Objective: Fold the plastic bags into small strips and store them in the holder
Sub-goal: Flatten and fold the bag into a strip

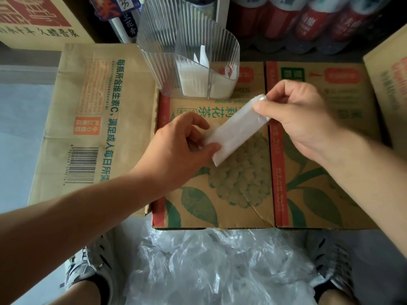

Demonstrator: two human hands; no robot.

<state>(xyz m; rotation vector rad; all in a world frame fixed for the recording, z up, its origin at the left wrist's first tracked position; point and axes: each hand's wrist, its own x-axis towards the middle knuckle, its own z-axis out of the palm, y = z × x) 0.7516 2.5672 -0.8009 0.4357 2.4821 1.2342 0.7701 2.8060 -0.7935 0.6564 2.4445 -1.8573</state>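
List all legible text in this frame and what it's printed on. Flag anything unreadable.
"每瓶所含维生素C,满足成人每日所需": flat cardboard sheet, green print.
"莉花茶", start hidden: flower-printed box.
Barcode digits, top-left carton print, bottle labels: too blurred to read.

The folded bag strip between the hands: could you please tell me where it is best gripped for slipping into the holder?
Probably its upper-right end, pinched across the flat faces from the right, as the right hand does now. The strip is thin, flat and long, so once the left hand lets go, its lower end could enter the open top of the holder first.
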